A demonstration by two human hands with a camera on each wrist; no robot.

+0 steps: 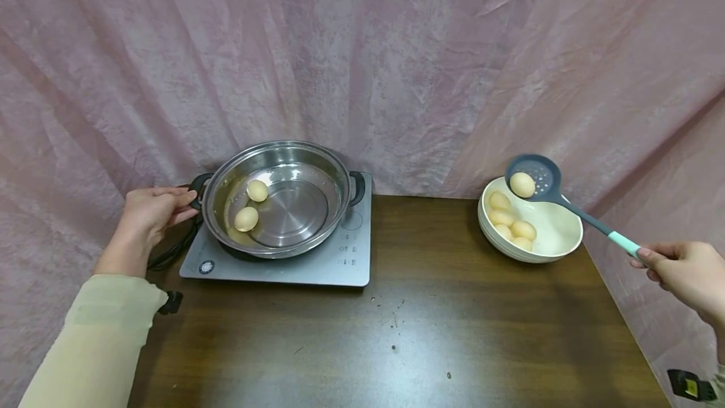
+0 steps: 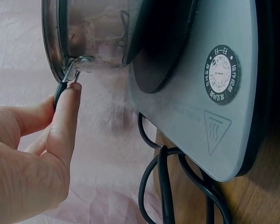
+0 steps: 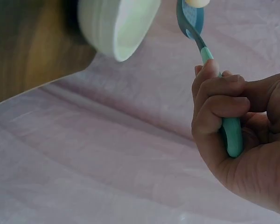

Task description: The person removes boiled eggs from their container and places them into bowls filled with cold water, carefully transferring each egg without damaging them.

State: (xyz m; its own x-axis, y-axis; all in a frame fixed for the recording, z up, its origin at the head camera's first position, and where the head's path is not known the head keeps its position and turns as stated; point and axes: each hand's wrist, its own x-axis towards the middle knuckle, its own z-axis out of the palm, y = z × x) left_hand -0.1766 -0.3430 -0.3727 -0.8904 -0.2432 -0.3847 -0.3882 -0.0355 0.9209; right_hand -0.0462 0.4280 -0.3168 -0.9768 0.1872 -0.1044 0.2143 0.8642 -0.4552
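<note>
At left on the tabletop point(image 1: 408, 332), atop a flat cooker point(image 1: 317, 272), a wide metal pot point(image 1: 286, 155): prob. heavy-ish w/ what looks like shallow liquid point(image 1: 294, 206), stiff, apt to slosh. Best held by both black side handles point(image 1: 357, 187); at the left one, pinched btwn thumb + fingers of left hand point(image 1: 155, 213).

At far right, a white bowl point(image 1: 552, 232): rigid, maybe breakable, best lifted w/ both hands round the sides. Above its back-left rim, a skimmer point(image 1: 586, 216): light, stiff, tip-heavy when loaded, best taken by the mint grip point(image 1: 625, 244); curled round that grip, fingers of right hand point(image 1: 680, 269).

In the skimmer, one pale ball point(image 1: 522, 185): prob. light, softish, slick, inclined to roll; better scooped than squeezed. Two more in the pot, several piled in the bowl; egg or dough, can't tell.

From left wrist only: metal bracket point(image 2: 70, 69) at the handle, heat mark point(image 2: 218, 133) on the cooker. From right wrist only: gap btwn skimmer + bowl rim, grip's butt end against the palm. From head only: pot's insides, bowl's pile.
</note>
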